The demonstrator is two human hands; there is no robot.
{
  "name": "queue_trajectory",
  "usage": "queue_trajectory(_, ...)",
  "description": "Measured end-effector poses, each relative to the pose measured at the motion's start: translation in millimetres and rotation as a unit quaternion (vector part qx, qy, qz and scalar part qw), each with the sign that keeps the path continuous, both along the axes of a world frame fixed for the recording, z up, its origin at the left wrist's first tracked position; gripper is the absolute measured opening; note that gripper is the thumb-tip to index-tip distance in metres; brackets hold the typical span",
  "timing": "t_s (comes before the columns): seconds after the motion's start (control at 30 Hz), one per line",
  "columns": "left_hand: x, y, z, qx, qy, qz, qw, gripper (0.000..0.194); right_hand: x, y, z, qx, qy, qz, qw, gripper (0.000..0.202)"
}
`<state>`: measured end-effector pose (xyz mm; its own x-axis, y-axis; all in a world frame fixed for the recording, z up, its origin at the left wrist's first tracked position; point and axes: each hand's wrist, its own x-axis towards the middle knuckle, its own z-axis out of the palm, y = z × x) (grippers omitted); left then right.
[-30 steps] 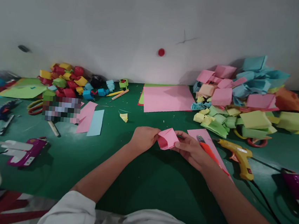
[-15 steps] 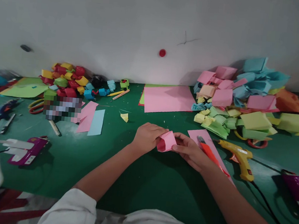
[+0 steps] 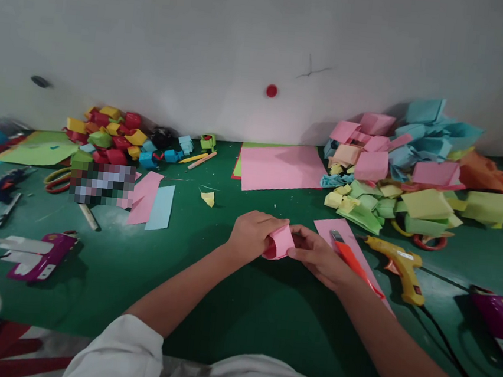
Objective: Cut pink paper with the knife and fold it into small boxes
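Pink folded-paper box (image 3: 283, 242) over the worktop (image 3: 239, 318), between my left hand (image 3: 253, 234), grasping its open side, and my right hand (image 3: 317, 256), pinching the opposite one. Risks: uneven squeezing could buckle thin walls; shifting right, I could brush the orange utility knife (image 3: 356, 265).

A papercraft workspace, its exact kind unclear, is marked out by a green worktop (image 3: 230, 317) set against a white partition (image 3: 180, 45) and laid with a yellow glue gun (image 3: 404, 269), an orange-handled cutter (image 3: 353, 265), pink card (image 3: 280, 169), heaped folded paper (image 3: 372, 164) in many colours and a purple power strip (image 3: 47, 256).
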<state>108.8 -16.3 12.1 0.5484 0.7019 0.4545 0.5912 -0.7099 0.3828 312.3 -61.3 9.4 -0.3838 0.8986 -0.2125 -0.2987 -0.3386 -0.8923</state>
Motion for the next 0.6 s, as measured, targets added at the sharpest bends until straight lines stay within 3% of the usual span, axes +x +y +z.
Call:
queue_trajectory(0.17, -2, 1, 6.6, -0.061, 0.012, -0.001, 0.998, 0.062, 1, 0, -0.3, -0.001, 0.005, -0.013, 1.000, 0.041)
queue_trajectory(0.37, -1, -1, 12.8, -0.128, 0.031, 0.022, 0.991, 0.044, 2, 1, -1.7, -0.001, 0.009, -0.005, 1.000, 0.040)
queue_trajectory(0.6, -3, 1, 14.9, -0.155, 0.049, 0.042, 0.986, 0.049, 3, 2, -3.2, -0.001, 0.013, -0.006, 1.000, 0.038)
